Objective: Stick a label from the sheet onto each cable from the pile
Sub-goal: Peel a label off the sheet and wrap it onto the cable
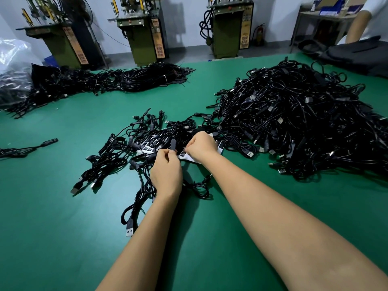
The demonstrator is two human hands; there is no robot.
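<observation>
My left hand pinches a black cable by its small block, which stands upright above the fingers; the rest of that cable trails down under my wrist. My right hand is curled over the label sheet, its fingertips pinching at a label on the sheet's near edge. The white sheet with black labels lies partly buried under loose cables. A big pile of black USB cables rises to the right of my hands.
The green table carries another long heap of cables at the far left and a single cable at the left edge. Plastic bags sit far left. Machines stand beyond the table. Another person's arm shows at the far right.
</observation>
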